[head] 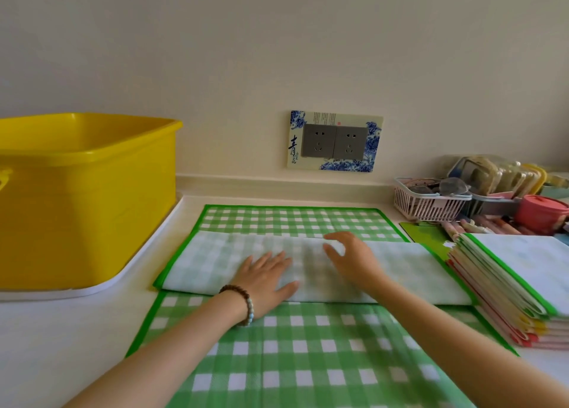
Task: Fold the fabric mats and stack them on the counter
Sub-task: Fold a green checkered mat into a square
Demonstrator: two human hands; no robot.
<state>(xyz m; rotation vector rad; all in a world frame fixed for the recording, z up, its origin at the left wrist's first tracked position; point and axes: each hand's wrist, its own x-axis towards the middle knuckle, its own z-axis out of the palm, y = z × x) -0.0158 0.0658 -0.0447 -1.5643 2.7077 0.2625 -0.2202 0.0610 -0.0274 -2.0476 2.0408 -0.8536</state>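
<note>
Meanwhile, left hand (267,279) is pressing flat-fingered on the folded band of the green mat (295,346) on the counter (55,340), pinning the crease; right hand (349,258) is hovering, fingers loosely spread, beside the stack (505,287).

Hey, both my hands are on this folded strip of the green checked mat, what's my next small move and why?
Probably sweep both hands outward along the pale folded band to flatten it. Your left hand lies flat mid-band, the right hand sits at its far edge, and the near crease looks rounded, not pressed down.
</note>
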